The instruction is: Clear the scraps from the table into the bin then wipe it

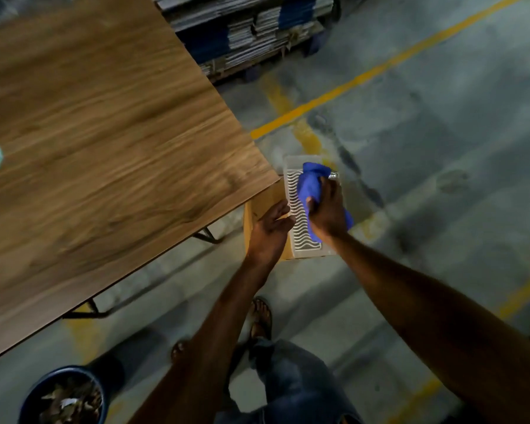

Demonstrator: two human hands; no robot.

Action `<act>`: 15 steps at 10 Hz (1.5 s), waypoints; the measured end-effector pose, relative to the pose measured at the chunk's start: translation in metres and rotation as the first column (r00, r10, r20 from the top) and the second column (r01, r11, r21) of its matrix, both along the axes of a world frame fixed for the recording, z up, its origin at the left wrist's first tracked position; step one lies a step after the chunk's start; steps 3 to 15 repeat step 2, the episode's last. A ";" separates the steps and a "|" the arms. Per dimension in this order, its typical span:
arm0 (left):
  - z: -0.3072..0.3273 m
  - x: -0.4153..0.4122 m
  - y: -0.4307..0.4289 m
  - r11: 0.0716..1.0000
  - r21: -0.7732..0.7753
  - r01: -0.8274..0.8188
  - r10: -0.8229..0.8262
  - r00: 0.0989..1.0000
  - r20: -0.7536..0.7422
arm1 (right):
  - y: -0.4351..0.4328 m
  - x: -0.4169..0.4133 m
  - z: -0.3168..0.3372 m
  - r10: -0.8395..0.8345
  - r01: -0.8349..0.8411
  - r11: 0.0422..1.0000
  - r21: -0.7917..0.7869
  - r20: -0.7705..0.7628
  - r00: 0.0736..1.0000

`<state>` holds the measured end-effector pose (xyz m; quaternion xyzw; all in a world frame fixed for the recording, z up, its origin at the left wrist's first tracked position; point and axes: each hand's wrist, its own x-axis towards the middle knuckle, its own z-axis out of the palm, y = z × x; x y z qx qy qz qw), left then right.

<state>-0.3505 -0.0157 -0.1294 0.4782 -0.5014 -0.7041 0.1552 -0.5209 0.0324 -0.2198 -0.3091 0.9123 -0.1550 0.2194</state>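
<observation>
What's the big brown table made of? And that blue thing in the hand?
The flat brown table top looks like wood, or maybe a wood-print laminate: it has long dark grain streaks, a smooth matt face and a thin edge. The crumpled blue cloth looks like soft fabric, because it bunches and folds in the grip of the right hand.

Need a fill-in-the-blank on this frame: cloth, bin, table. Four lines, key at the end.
1. The hand gripping the cloth is the person's ____ one.
2. The cloth's colour is ____.
3. The bin on the floor at the lower left already holds ____.
4. The table top shows ____ grain.

Missing words: right; blue; scraps; wood.
</observation>
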 end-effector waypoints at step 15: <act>0.006 0.017 0.000 0.989 0.064 -0.132 0.133 0.991 -0.007 | -0.009 0.014 -0.007 0.304 -0.295 0.945 0.137 -0.046 0.952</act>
